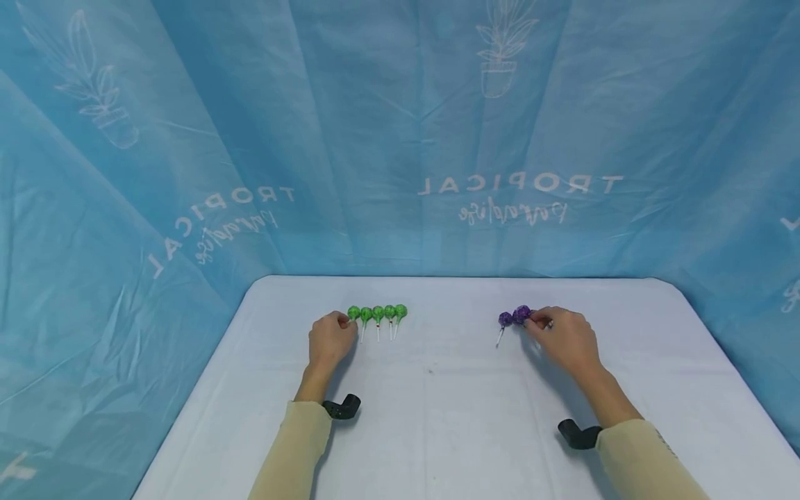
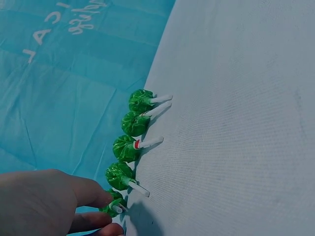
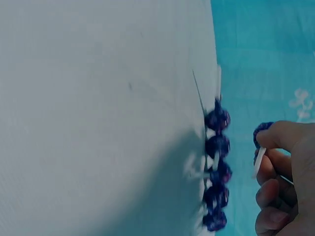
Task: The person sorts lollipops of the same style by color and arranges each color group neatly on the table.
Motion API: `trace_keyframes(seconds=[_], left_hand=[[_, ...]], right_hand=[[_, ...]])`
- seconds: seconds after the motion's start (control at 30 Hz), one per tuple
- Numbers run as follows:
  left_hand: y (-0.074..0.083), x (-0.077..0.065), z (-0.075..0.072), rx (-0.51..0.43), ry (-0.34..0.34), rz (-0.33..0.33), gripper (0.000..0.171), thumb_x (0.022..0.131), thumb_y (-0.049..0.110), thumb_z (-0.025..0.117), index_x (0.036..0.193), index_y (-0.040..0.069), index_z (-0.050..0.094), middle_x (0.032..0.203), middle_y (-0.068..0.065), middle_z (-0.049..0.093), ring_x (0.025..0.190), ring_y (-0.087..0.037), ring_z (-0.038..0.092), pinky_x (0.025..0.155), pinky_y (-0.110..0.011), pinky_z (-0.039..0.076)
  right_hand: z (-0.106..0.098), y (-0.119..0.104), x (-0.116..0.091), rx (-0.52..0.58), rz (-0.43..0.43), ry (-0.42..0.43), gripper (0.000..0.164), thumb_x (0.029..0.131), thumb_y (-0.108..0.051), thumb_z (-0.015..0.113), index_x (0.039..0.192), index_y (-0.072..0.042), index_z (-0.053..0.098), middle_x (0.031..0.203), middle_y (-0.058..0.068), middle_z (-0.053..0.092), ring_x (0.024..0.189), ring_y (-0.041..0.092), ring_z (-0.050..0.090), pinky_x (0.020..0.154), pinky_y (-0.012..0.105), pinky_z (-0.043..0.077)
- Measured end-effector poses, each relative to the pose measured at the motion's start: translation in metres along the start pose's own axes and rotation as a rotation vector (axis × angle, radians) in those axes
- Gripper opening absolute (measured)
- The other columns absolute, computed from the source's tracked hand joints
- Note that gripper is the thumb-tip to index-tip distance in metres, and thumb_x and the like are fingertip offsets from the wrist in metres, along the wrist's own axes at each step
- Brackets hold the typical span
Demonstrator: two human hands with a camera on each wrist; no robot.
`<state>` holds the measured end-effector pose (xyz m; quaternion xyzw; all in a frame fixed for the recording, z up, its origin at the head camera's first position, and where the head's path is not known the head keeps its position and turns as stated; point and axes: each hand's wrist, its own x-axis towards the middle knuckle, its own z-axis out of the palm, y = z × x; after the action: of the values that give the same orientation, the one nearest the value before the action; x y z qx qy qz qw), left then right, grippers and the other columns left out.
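Note:
Several green-wrapped lollipops lie in a row on the left side of the table, sticks toward me. My left hand pinches the leftmost green lollipop, its fingers partly covering it in the left wrist view. On the right side, a purple lollipop lies with its stick toward me. My right hand holds another purple lollipop between thumb and fingers, its white stick pointing down. The right wrist view shows several purple lollipops in a row beside that hand; the head view shows only two.
A white cloth covers the table. Blue printed curtain hangs behind the table's back edge and along its sides. Each wrist carries a black camera mount, the left mount and the right mount.

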<state>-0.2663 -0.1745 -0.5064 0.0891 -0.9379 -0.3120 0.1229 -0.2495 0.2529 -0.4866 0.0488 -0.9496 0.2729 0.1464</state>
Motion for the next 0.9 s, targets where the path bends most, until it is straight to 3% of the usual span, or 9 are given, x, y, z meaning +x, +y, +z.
trace_keyframes(seconds=[0.2, 0.5, 0.67, 0.9], left_hand=[[-0.002, -0.003, 0.001, 0.005, 0.011, -0.02, 0.021, 0.087, 0.02, 0.066, 0.094, 0.001, 0.07, 0.075, -0.006, 0.062, 0.066, -0.023, 0.057, 0.061, -0.038, 0.047], [-0.003, -0.002, 0.009, 0.015, 0.007, -0.01, 0.02, 0.087, 0.021, 0.065, 0.091, 0.002, 0.07, 0.075, -0.006, 0.063, 0.066, -0.021, 0.058, 0.061, -0.037, 0.048], [-0.005, -0.001, 0.006, 0.013, 0.03, -0.01, 0.019, 0.087, 0.02, 0.066, 0.092, 0.002, 0.07, 0.075, -0.006, 0.063, 0.066, -0.022, 0.058, 0.061, -0.038, 0.048], [-0.003, 0.0, 0.005, 0.006, 0.007, -0.009, 0.02, 0.087, 0.019, 0.065, 0.093, 0.001, 0.069, 0.076, -0.007, 0.063, 0.066, -0.022, 0.057, 0.061, -0.038, 0.048]], right_hand=[[-0.01, 0.021, 0.002, 0.0, 0.095, 0.079, 0.024, 0.088, -0.025, 0.067, 0.092, -0.002, 0.072, 0.071, 0.004, 0.062, 0.054, 0.019, 0.047, 0.046, 0.032, 0.033], [-0.021, 0.048, -0.003, -0.025, 0.297, 0.107, 0.034, 0.09, -0.029, 0.063, 0.1, 0.002, 0.071, 0.082, 0.016, 0.068, 0.062, 0.026, 0.056, 0.048, 0.035, 0.038], [-0.017, 0.055, -0.001, -0.024, 0.364, 0.103, 0.034, 0.09, -0.03, 0.062, 0.099, 0.002, 0.071, 0.089, 0.02, 0.068, 0.07, 0.033, 0.059, 0.052, 0.04, 0.04], [-0.017, 0.063, -0.001, -0.033, 0.481, 0.029, 0.037, 0.091, -0.03, 0.058, 0.101, 0.004, 0.07, 0.099, 0.026, 0.066, 0.085, 0.045, 0.059, 0.061, 0.049, 0.041]])
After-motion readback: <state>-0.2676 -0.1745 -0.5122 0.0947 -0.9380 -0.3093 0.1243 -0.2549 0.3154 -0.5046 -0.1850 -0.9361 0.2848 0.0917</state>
